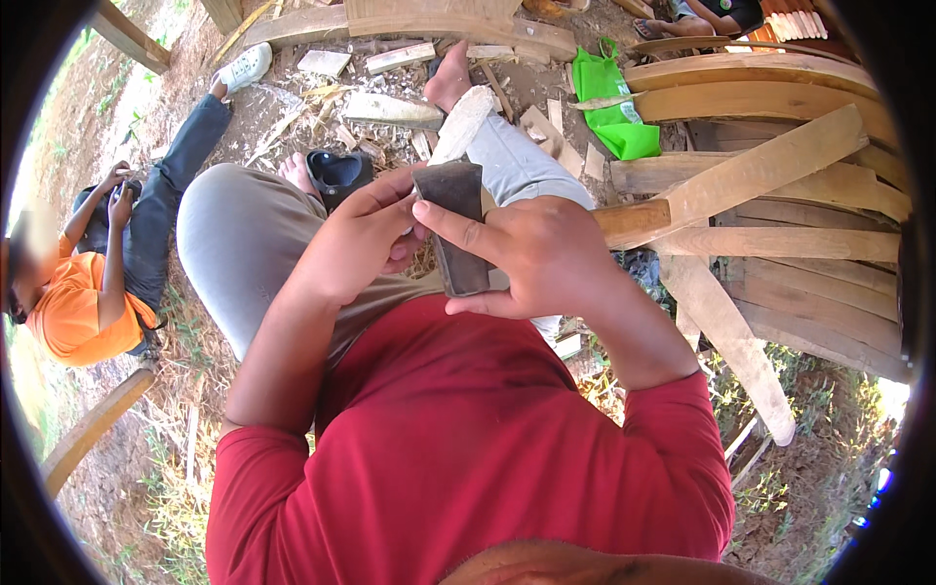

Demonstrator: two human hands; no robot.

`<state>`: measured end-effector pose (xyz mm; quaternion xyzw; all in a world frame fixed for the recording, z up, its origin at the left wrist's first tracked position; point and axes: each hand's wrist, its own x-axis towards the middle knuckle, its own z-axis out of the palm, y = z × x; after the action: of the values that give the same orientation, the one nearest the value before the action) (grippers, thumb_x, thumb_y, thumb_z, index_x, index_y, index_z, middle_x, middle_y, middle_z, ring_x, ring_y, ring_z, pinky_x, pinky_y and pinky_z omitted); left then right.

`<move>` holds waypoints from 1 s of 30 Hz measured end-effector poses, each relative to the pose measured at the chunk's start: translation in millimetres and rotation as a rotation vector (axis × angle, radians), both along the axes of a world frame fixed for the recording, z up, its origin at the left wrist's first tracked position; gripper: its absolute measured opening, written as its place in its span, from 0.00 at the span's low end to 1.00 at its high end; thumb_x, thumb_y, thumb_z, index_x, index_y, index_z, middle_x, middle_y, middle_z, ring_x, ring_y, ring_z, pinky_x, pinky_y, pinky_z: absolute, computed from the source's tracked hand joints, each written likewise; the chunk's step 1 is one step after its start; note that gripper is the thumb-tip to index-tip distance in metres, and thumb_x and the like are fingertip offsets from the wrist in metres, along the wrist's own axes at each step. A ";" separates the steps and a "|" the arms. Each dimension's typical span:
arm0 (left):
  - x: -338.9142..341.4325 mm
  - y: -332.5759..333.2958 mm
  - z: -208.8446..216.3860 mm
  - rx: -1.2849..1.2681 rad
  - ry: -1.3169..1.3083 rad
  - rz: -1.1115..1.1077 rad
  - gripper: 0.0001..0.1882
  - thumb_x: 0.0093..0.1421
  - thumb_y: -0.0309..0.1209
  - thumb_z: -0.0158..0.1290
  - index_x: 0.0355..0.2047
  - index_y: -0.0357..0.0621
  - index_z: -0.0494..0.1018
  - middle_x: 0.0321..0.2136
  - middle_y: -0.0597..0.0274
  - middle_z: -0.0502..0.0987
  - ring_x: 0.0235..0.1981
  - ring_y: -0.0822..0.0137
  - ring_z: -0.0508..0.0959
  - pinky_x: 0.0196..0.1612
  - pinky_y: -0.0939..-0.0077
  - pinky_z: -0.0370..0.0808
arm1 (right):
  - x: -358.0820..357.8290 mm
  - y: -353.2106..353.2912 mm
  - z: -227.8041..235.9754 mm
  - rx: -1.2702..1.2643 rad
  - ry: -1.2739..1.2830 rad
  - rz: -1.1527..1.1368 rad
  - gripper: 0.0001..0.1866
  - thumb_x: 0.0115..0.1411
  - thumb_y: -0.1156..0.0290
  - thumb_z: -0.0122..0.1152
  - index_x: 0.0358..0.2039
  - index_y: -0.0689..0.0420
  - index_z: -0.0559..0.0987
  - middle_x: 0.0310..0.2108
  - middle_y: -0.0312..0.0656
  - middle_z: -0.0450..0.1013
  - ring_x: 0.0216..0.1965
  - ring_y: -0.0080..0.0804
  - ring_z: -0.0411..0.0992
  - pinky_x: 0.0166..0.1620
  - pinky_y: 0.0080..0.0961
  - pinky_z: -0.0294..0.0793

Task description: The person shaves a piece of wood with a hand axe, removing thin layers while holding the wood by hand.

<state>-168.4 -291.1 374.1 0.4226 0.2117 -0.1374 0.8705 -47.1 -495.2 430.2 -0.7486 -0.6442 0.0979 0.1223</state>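
Above my lap is what looks like an axe (pixel 456 229), with a dark, wedge-shaped head. A smooth brown handle (pixel 632 222) shows beyond my right wrist; its join to the head is hidden. My left hand (pixel 366 234) is closed at the left side of the head, with fingers bent against its edge. My right hand (pixel 536 249) grips from the right, its index finger lying across the face and its thumb near the lower end. Just beyond the head, a pale piece of wood (pixel 463 125) lies over my lower leg.
Curved planks (pixel 760 102) and crossing boards (pixel 751 175) are stacked at the right. A green bag (pixel 616 107) lies beside them. Wood offcuts (pixel 395 109) and a dark clog (pixel 338 173) are on the ground ahead. A person in orange (pixel 88 302) sits at the left; another is partly visible far right.
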 end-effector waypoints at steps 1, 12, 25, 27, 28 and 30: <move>-0.4 -0.4 2.0 -0.083 0.001 0.051 0.22 0.77 0.30 0.43 0.69 0.44 0.67 0.31 0.71 0.68 0.24 0.80 0.63 0.24 0.86 0.59 | 1.8 -1.0 -0.8 0.000 -0.004 -0.033 0.47 0.56 0.33 0.68 0.73 0.36 0.69 0.22 0.39 0.71 0.23 0.39 0.75 0.28 0.38 0.76; 1.1 3.9 -9.2 -0.480 -0.101 0.057 0.24 0.76 0.33 0.42 0.70 0.47 0.63 0.29 0.71 0.66 0.21 0.81 0.62 0.19 0.87 0.56 | 7.6 -8.2 -10.7 0.040 0.019 -0.114 0.47 0.56 0.35 0.69 0.74 0.37 0.69 0.25 0.40 0.73 0.25 0.40 0.76 0.29 0.37 0.77; 0.6 -4.0 -6.7 -0.412 0.040 0.142 0.18 0.78 0.38 0.42 0.65 0.52 0.66 0.22 0.74 0.61 0.16 0.80 0.56 0.18 0.85 0.53 | -0.7 -1.0 -21.8 0.172 -0.071 -0.077 0.50 0.54 0.29 0.68 0.73 0.40 0.70 0.19 0.35 0.69 0.20 0.35 0.72 0.27 0.34 0.72; 6.4 -8.0 3.6 -0.349 0.049 0.165 0.18 0.79 0.39 0.41 0.64 0.51 0.67 0.21 0.74 0.60 0.16 0.80 0.56 0.18 0.85 0.53 | -4.1 2.3 -25.0 0.191 -0.044 -0.174 0.50 0.54 0.29 0.67 0.73 0.40 0.70 0.19 0.35 0.68 0.20 0.35 0.72 0.27 0.33 0.72; 4.1 -5.2 3.4 -0.386 0.059 0.148 0.17 0.79 0.40 0.41 0.62 0.52 0.68 0.21 0.74 0.60 0.16 0.80 0.56 0.18 0.84 0.53 | -8.2 4.4 -21.1 0.165 -0.055 -0.115 0.50 0.54 0.29 0.68 0.73 0.41 0.70 0.19 0.35 0.68 0.20 0.35 0.72 0.27 0.33 0.72; 0.5 -0.4 -2.9 -0.466 -0.033 0.101 0.16 0.79 0.40 0.41 0.61 0.52 0.69 0.21 0.75 0.60 0.16 0.80 0.56 0.18 0.84 0.53 | -0.2 3.3 -18.5 0.149 -0.095 -0.085 0.50 0.54 0.30 0.68 0.73 0.40 0.70 0.18 0.35 0.68 0.20 0.35 0.72 0.27 0.34 0.72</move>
<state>-167.9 -291.5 371.2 0.2016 0.1811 -0.1321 0.9535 -47.3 -491.9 411.8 -0.7680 -0.6223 0.0088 0.1510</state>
